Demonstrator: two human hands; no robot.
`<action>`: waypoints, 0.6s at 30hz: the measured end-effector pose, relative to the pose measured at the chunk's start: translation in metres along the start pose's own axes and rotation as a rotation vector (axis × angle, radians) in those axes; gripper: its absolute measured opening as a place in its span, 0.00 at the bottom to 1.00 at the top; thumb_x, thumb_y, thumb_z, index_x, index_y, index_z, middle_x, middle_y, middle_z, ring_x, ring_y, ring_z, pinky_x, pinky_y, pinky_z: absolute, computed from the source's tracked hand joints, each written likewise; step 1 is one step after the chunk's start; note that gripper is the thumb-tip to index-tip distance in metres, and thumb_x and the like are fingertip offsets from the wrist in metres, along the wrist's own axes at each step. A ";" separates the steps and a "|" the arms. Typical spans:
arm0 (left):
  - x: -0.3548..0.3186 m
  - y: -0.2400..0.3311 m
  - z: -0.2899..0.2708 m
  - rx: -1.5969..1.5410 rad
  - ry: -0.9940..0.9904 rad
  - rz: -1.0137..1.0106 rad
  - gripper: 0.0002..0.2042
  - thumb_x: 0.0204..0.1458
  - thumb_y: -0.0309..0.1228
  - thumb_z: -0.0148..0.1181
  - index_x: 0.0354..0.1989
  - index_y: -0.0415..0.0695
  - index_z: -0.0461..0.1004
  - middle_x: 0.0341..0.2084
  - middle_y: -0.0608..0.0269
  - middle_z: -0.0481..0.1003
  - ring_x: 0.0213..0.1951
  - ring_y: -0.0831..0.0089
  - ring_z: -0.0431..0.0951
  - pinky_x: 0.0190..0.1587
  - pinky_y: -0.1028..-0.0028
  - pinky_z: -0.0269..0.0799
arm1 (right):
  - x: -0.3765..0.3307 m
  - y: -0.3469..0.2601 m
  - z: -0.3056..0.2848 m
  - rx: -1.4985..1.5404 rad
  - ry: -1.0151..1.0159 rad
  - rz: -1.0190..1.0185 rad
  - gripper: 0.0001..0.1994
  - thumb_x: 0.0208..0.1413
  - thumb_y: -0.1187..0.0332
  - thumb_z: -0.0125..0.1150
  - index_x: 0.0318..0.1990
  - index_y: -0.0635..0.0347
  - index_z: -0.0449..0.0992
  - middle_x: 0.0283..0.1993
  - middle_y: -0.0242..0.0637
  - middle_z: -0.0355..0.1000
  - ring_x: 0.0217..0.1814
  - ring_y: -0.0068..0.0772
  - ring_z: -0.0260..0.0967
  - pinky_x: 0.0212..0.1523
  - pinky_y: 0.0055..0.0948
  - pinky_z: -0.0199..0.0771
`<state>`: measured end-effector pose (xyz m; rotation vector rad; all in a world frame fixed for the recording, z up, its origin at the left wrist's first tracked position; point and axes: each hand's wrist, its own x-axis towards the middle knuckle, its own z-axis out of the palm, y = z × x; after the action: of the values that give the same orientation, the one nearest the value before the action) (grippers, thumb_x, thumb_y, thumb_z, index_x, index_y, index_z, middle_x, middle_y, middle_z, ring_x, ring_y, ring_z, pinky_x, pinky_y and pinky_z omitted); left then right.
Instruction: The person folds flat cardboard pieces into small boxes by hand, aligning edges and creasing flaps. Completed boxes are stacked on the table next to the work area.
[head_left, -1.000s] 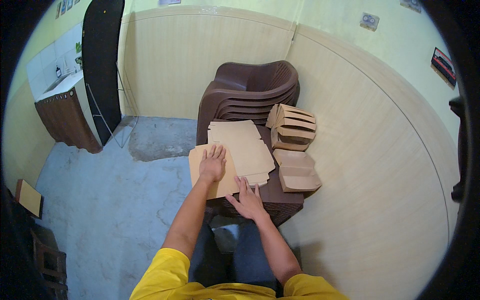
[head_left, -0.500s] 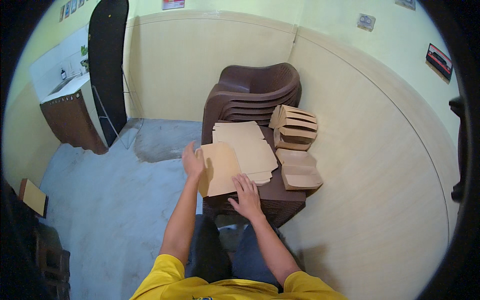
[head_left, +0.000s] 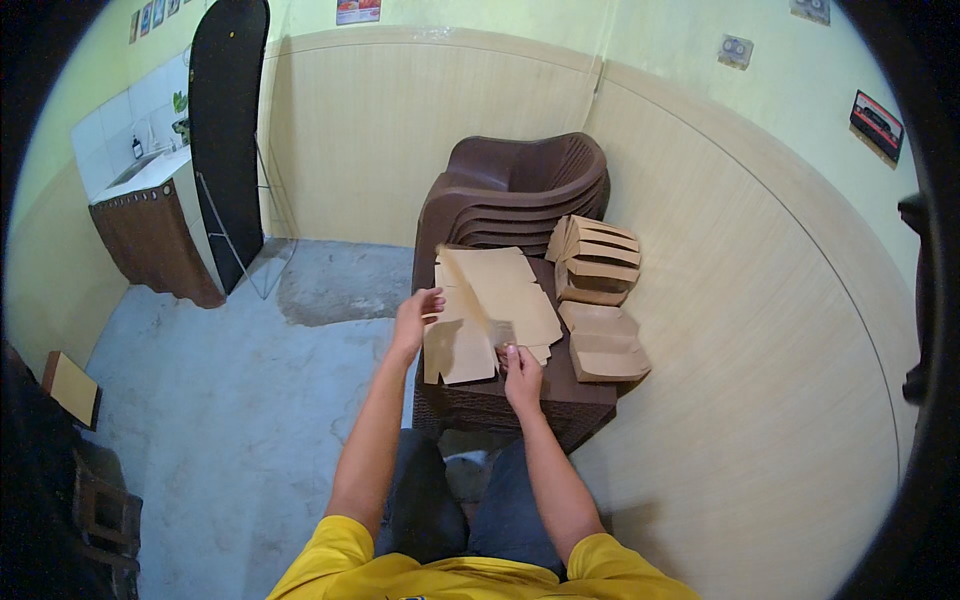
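Note:
Flat brown cardboard box blanks (head_left: 520, 285) lie in a stack on the seat of the stacked brown plastic chairs. The top box blank (head_left: 460, 350) is lifted along its middle, and its raised panel is seen nearly edge-on and smeared by motion. At this panel's near end, my right hand (head_left: 522, 378) pinches the cardboard between thumb and fingers. My left hand (head_left: 414, 322) is beside the left edge of the blank, with its fingers slightly bent and apart and nothing visible in them.
To the right of the stack stand several folded cardboard boxes (head_left: 598, 270) nested together, and nearer me an open cardboard box (head_left: 608, 345). Chair backs (head_left: 520, 165) rise behind the blanks. A wood-patterned wall (head_left: 720, 300) runs along the right; a sink counter (head_left: 150, 180) is far left.
My right hand has gone from lying flat on the top blank to pinching and raising its panel. My left hand has shifted slightly right. The view has tilted a little.

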<state>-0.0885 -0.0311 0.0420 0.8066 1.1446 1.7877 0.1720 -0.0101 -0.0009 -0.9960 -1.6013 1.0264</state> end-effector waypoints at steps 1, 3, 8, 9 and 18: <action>0.001 -0.004 0.012 0.267 -0.021 0.073 0.22 0.68 0.44 0.58 0.59 0.39 0.81 0.48 0.49 0.83 0.53 0.58 0.82 0.58 0.64 0.75 | 0.005 0.004 0.000 0.093 0.072 0.142 0.18 0.76 0.59 0.55 0.50 0.68 0.82 0.46 0.41 0.83 0.42 0.34 0.82 0.43 0.37 0.85; 0.004 -0.018 0.032 0.765 -0.096 0.241 0.23 0.67 0.43 0.60 0.64 0.44 0.79 0.56 0.50 0.80 0.58 0.56 0.79 0.64 0.63 0.74 | 0.004 0.009 0.005 0.406 0.229 0.199 0.18 0.77 0.62 0.53 0.49 0.71 0.81 0.45 0.39 0.81 0.44 0.31 0.80 0.43 0.37 0.89; -0.012 -0.066 0.064 1.308 -0.341 0.390 0.29 0.60 0.41 0.66 0.72 0.63 0.73 0.68 0.53 0.70 0.71 0.45 0.65 0.75 0.41 0.56 | 0.006 0.009 -0.013 0.158 0.293 0.200 0.14 0.70 0.68 0.60 0.55 0.71 0.78 0.50 0.42 0.80 0.46 0.33 0.80 0.52 0.34 0.83; -0.017 -0.069 0.066 1.417 -0.405 0.327 0.31 0.58 0.41 0.67 0.73 0.66 0.72 0.70 0.53 0.68 0.73 0.44 0.61 0.77 0.36 0.51 | 0.008 0.007 -0.020 -0.034 0.289 0.242 0.15 0.68 0.70 0.62 0.57 0.71 0.78 0.51 0.42 0.80 0.48 0.34 0.80 0.54 0.33 0.81; -0.023 -0.030 0.078 1.443 -0.459 0.118 0.24 0.56 0.42 0.68 0.64 0.66 0.79 0.72 0.63 0.67 0.76 0.49 0.56 0.76 0.27 0.42 | 0.050 0.020 -0.042 0.414 0.315 0.173 0.26 0.60 0.79 0.70 0.66 0.67 0.71 0.62 0.42 0.77 0.65 0.39 0.74 0.67 0.37 0.71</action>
<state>-0.0032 -0.0152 0.0414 1.9584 1.9894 0.5007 0.2049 0.0497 0.0023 -0.9618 -1.0074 1.1912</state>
